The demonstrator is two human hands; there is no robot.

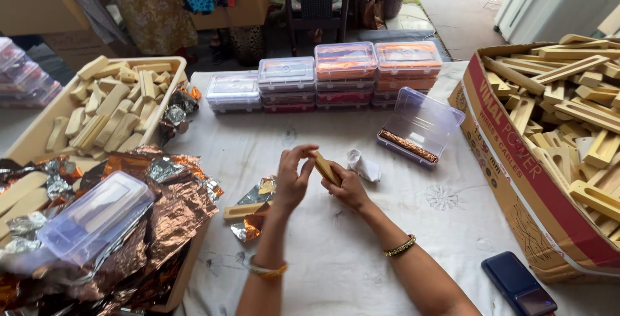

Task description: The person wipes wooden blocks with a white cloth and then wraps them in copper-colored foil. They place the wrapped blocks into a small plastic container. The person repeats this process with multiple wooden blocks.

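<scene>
Above the white cloth (361,251), both hands' (323,177) grip clasps one wooden block (325,167).

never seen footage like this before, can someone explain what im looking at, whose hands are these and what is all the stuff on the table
There is no machine here. One camera is worn on a person's head and looks down, so the two bare arms coming up from the bottom edge are that person's own.

The left hand and the right hand together hold a small wooden block above a table covered with a white cloth.

On the cloth lie another wooden piece on crumpled foil, an open clear plastic case with a copper-wrapped stick inside, and rows of closed cases behind it. A cardboard box of wooden pieces stands on the right, a tray of blocks on the left, with foil sheets below it. A dark phone lies near the right arm.
</scene>
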